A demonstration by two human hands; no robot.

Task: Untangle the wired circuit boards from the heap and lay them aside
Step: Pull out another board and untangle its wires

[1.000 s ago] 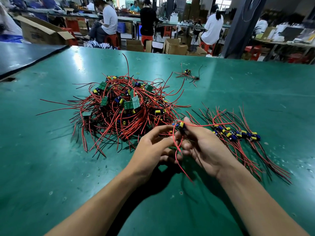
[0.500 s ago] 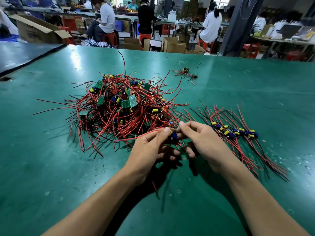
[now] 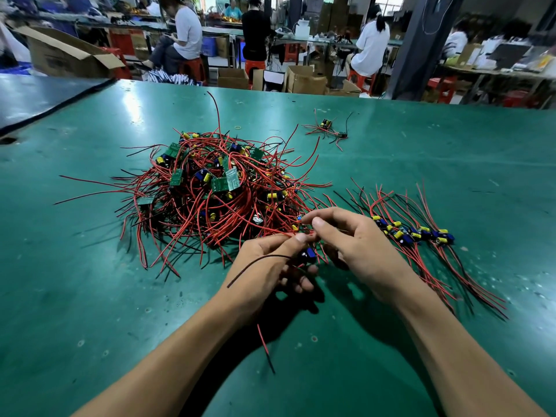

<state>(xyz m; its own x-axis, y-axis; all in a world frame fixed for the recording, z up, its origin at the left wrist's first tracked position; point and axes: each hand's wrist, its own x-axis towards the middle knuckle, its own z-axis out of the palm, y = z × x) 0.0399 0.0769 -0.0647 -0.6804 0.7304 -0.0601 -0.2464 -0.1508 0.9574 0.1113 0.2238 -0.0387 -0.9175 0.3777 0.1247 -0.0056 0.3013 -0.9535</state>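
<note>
On a green worktable (image 3: 90,296), the tangled heap (image 3: 210,191) sits at eleven o'clock of the left hand (image 3: 267,269), whose curled fingers grip one wired circuit board (image 3: 310,254); the right hand (image 3: 361,248) pinches its red leads (image 3: 279,234) with thumb and forefinger, best drawn slowly toward the sorted row (image 3: 415,233) at three o'clock, easing each snag free

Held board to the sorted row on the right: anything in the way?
No loose object. The right hand sits between the board in the left hand and the row, and it pinches red wires running from the heap, so the board may not be free yet.
</note>
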